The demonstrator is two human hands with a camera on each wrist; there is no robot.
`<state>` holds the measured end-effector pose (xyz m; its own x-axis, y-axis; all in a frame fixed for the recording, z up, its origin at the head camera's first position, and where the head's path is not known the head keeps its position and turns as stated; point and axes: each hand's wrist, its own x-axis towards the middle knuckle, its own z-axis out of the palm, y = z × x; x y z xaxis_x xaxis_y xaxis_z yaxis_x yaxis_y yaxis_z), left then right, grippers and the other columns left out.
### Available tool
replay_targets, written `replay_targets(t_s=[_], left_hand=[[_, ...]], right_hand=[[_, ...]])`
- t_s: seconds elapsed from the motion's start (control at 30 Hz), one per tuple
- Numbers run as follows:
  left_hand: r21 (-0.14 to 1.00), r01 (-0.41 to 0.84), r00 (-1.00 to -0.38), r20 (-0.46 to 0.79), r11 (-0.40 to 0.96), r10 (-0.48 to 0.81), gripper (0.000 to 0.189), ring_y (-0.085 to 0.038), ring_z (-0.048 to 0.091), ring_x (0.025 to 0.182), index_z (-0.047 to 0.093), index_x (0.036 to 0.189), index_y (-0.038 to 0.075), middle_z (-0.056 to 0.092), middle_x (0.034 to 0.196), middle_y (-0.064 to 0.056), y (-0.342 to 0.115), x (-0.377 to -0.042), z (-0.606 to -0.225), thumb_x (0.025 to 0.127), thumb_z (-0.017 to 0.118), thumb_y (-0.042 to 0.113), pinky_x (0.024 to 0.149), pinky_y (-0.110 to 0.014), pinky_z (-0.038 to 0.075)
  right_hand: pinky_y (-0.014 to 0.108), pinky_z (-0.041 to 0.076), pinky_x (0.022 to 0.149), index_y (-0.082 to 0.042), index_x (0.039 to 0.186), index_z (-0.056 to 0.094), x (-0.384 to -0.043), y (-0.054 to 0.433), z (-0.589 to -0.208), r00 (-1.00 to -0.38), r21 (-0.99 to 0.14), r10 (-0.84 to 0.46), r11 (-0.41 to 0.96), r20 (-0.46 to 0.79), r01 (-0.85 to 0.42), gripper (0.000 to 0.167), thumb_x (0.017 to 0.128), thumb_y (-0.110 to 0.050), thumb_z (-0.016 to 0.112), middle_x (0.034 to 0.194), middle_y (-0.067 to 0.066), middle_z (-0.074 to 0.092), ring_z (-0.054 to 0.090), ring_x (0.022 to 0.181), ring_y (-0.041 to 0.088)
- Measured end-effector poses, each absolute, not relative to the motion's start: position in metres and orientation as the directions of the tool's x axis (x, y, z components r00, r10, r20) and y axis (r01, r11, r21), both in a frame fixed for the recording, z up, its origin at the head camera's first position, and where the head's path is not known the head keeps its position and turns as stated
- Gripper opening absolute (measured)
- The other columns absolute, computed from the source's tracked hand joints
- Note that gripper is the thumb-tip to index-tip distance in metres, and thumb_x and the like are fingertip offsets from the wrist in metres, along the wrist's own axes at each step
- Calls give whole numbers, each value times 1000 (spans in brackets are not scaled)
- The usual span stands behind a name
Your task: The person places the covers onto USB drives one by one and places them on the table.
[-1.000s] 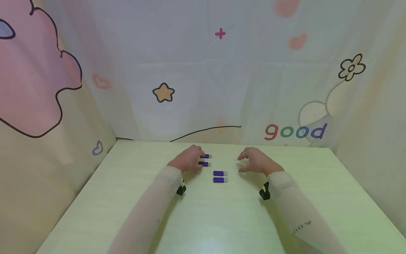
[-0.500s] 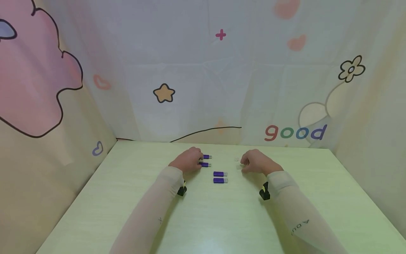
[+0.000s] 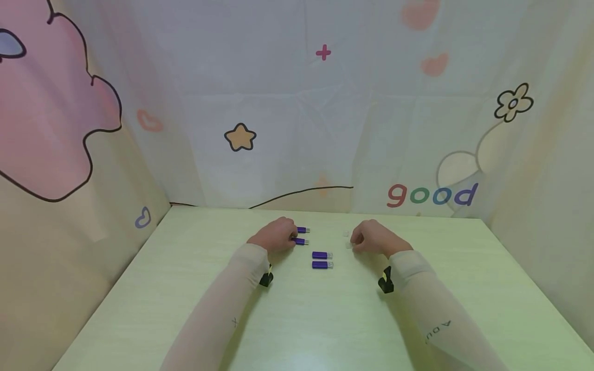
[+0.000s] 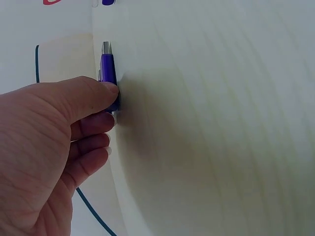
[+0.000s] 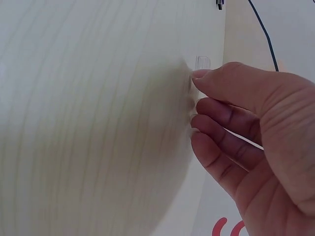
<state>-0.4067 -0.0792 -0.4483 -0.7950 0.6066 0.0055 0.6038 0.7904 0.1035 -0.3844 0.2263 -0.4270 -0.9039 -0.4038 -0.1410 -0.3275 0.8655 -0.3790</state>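
Observation:
Two uncapped purple USB sticks lie side by side, metal plugs pointing right: a far USB stick (image 3: 302, 230) and a near USB stick (image 3: 300, 241). My left hand (image 3: 275, 234) is at their left ends; in the left wrist view its thumb and fingers pinch the near USB stick (image 4: 108, 64). Behind that stick a second plug barely shows. My right hand (image 3: 377, 238) has curled fingers and pinches a small clear cap (image 3: 349, 245), whose end sticks out past the thumb in the right wrist view. Another clear cap (image 3: 345, 233) is just left of the right fingertips.
Two capped purple USB sticks, one far (image 3: 320, 255) and one near (image 3: 320, 265), lie in front of and between the hands. The pale table (image 3: 315, 319) ends at a printed curtain (image 3: 287, 129) at the back and sides.
My right hand's fingers have drawn together from a wider spread, and two clear caps have come into view at their tips. The left hand and the USB sticks have hardly moved.

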Motion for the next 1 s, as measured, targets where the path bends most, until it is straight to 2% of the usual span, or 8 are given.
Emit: replay_targets(t_s=[0.17, 0.5, 0.77, 1.0], left_hand=[[124, 605, -793, 8, 786, 609, 12, -14, 49, 79, 73, 84, 13, 62, 84, 2, -79, -408, -450, 95, 70, 16, 79, -31, 47], [142, 598, -796, -3, 789, 605, 16, -14, 47, 78, 69, 79, 15, 58, 82, 2, -77, -408, -448, 95, 69, 16, 76, -30, 42], [138, 600, -795, -8, 788, 607, 15, -13, 48, 78, 71, 81, 15, 60, 83, 3, -74, -407, -447, 96, 69, 16, 76, -29, 44], [154, 592, -799, -13, 791, 601, 14, -13, 50, 78, 73, 83, 14, 61, 83, 3, -73, -406, -448, 96, 70, 17, 77, -28, 47]], right_hand=[[37, 56, 87, -13, 101, 79, -384, 224, -425, -905, -380, -395, 870, -158, -313, 14, 88, -13, 80, 98, 1, 73, 61, 88, 17], [38, 56, 90, -13, 107, 78, -384, 221, -425, -909, -396, -381, 870, -167, -292, 20, 87, -16, 82, 102, 1, 74, 62, 90, 18], [39, 57, 90, -15, 102, 79, -387, 219, -429, -901, -407, -408, 856, -150, -320, 13, 88, -12, 78, 101, 0, 74, 62, 90, 18], [37, 56, 86, -18, 95, 79, -387, 215, -428, -900, -389, -401, 866, -169, -313, 6, 90, -15, 78, 94, -1, 73, 60, 86, 19]])
